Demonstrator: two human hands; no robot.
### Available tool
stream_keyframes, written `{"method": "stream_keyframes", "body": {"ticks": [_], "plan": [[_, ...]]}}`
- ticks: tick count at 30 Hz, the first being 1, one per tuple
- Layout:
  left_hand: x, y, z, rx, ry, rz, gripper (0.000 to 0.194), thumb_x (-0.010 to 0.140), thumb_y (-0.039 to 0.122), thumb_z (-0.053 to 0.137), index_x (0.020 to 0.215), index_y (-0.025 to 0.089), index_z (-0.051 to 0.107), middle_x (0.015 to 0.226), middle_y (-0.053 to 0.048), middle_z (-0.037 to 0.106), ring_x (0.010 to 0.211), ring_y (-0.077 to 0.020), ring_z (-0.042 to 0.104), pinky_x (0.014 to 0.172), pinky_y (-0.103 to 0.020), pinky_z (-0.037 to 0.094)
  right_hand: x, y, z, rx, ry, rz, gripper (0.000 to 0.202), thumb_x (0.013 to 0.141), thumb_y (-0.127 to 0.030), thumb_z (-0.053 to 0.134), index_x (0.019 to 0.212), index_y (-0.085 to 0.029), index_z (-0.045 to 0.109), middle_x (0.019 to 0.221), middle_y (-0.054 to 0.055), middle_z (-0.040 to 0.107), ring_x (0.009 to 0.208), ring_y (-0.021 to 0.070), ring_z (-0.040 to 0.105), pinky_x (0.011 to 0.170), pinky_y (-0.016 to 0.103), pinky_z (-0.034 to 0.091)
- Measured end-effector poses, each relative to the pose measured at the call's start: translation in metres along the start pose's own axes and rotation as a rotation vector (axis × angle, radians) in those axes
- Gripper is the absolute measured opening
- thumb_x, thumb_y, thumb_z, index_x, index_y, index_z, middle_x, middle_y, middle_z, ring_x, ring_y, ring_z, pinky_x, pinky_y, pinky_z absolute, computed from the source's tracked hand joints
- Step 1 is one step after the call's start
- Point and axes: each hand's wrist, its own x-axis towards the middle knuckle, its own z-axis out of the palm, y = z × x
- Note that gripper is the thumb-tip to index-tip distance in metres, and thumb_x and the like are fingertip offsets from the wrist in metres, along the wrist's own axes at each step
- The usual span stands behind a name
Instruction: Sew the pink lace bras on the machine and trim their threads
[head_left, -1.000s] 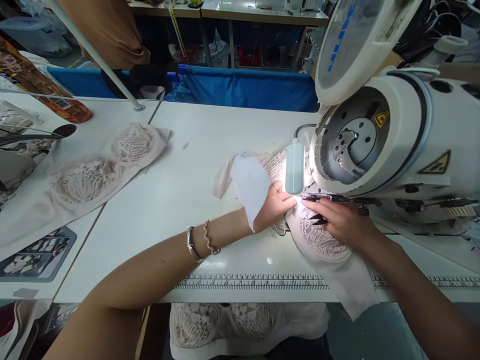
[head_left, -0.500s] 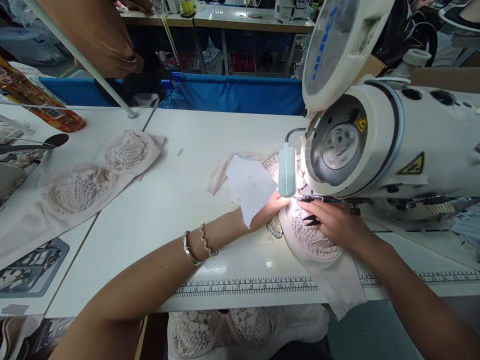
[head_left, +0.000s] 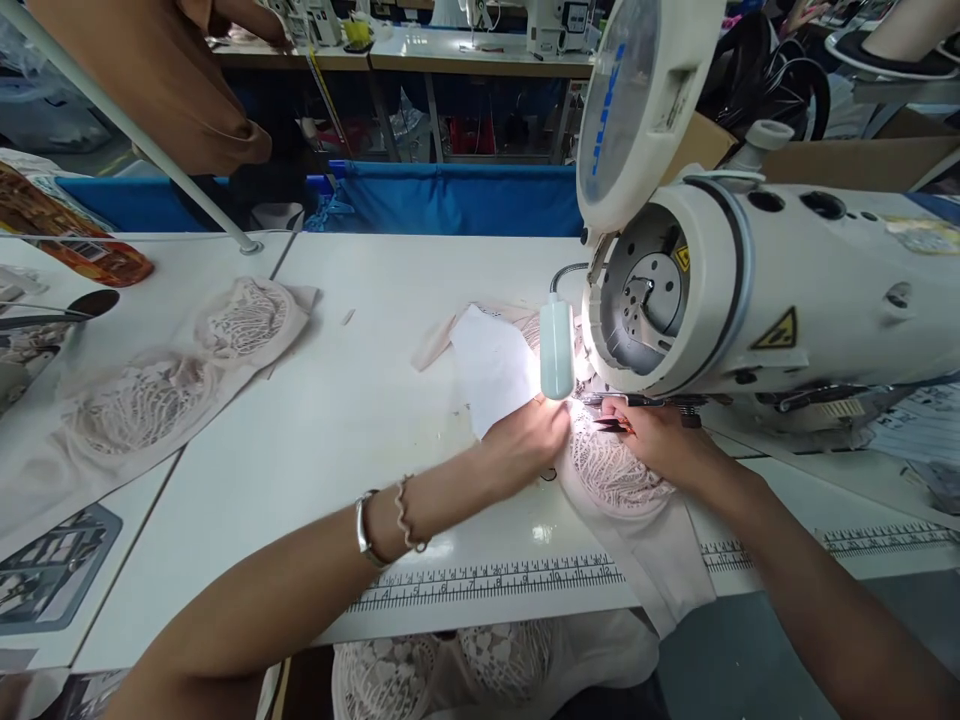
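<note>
A pale pink lace bra lies under the head of a white sewing machine, its lower band hanging over the table's front edge. My left hand is closed at the fabric's left side, just below the lamp; what its fingertips pinch is too small to make out. Small dark-bladed snips are held in my right hand, over the lace cup close to the needle area. A white paper piece rests on the fabric beside my left hand.
Another lace bra lies at the left, and more lace is on my lap. A lit lamp hangs by the machine. A printed ruler runs along the front edge. A bottle and a person are at upper left.
My left hand has drawn back slightly from the needle area and its fingers have curled in. My right fingers have gathered round the snips. The machine's round part has turned. The view has shifted.
</note>
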Motion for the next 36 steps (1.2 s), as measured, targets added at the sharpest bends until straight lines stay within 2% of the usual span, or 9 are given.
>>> {"method": "stream_keyframes", "body": {"ticks": [1,4,8,13,18,23,30,34,36], "plan": [[-0.003,0.007,-0.001,0.048,-0.018,-0.01,0.024,0.102,0.024,0.044,0.111,0.009,0.062,0.094,-0.015,0.068,0.086,-0.0251,0.065,0.075,-0.038,0.054,-0.001,0.002,0.001,-0.012,0.035,-0.01,0.028,0.076,-0.015,0.052,0.095,-0.025,0.07,0.073,0.0,0.071,0.062,0.0186,0.064,0.058,0.026,0.049],[-0.009,0.028,-0.001,0.223,-0.039,-0.06,0.044,0.101,0.041,0.05,0.114,0.001,0.061,0.11,-0.024,0.066,0.103,-0.0342,0.065,0.081,-0.043,0.055,-0.004,0.003,0.0,-0.029,0.116,-0.095,0.038,0.076,-0.013,0.051,0.104,-0.025,0.072,0.087,0.002,0.076,0.076,0.0207,0.069,0.066,0.028,0.055],[-0.012,0.038,0.006,0.331,-0.043,-0.058,0.043,0.1,0.019,0.039,0.132,-0.008,0.052,0.128,-0.029,0.063,0.12,-0.0377,0.061,0.093,-0.047,0.053,-0.011,-0.002,-0.005,-0.067,0.117,-0.216,0.061,0.079,-0.004,0.042,0.126,-0.032,0.069,0.087,0.001,0.074,0.081,0.0183,0.07,0.071,0.027,0.057],[-0.013,0.027,0.008,0.321,-0.056,-0.006,0.039,0.096,0.004,0.035,0.129,-0.005,0.055,0.13,-0.028,0.062,0.122,-0.034,0.062,0.098,-0.046,0.053,-0.014,-0.007,-0.001,-0.104,0.13,-0.263,0.065,0.078,0.0,0.041,0.126,-0.031,0.071,0.087,0.002,0.072,0.08,0.0183,0.069,0.067,0.026,0.057],[-0.013,0.01,0.001,0.267,-0.016,0.083,0.037,0.092,-0.006,0.033,0.115,0.0,0.06,0.121,-0.024,0.066,0.106,-0.0283,0.067,0.092,-0.042,0.054,-0.012,-0.009,0.001,-0.121,0.147,-0.241,0.06,0.08,-0.001,0.041,0.124,-0.027,0.072,0.087,0.003,0.073,0.076,0.0191,0.068,0.067,0.028,0.058],[-0.012,-0.007,-0.006,0.193,-0.014,0.085,0.036,0.096,-0.002,0.032,0.119,0.003,0.06,0.112,-0.019,0.069,0.086,-0.022,0.065,0.08,-0.037,0.053,-0.011,-0.013,-0.002,-0.128,0.161,-0.224,0.057,0.082,-0.002,0.041,0.124,-0.029,0.071,0.091,0.003,0.074,0.079,0.0196,0.07,0.068,0.028,0.058],[-0.004,-0.035,-0.022,0.065,-0.095,0.064,0.034,0.099,0.004,0.038,0.112,0.018,0.066,0.104,-0.007,0.072,0.1,-0.0207,0.062,0.089,-0.035,0.049,-0.009,-0.019,-0.003,-0.165,0.241,-0.314,0.052,0.086,-0.002,0.038,0.122,-0.02,0.072,0.094,0.007,0.074,0.089,0.0232,0.07,0.084,0.035,0.06],[-0.002,-0.02,-0.018,0.174,-0.018,0.027,0.036,0.098,-0.001,0.035,0.1,0.014,0.068,0.098,-0.01,0.071,0.105,-0.0247,0.061,0.097,-0.043,0.045,-0.009,-0.02,0.0,-0.14,0.222,-0.295,0.055,0.086,0.001,0.038,0.124,-0.022,0.07,0.095,0.006,0.074,0.091,0.0227,0.071,0.084,0.035,0.061],[-0.004,-0.005,-0.011,0.147,0.01,0.051,0.038,0.098,-0.001,0.032,0.104,0.01,0.067,0.102,-0.012,0.07,0.1,-0.0231,0.061,0.093,-0.041,0.047,-0.01,-0.018,0.003,-0.112,0.236,-0.307,0.056,0.085,0.002,0.038,0.123,-0.024,0.071,0.095,0.005,0.074,0.091,0.0221,0.071,0.082,0.034,0.062]]}}
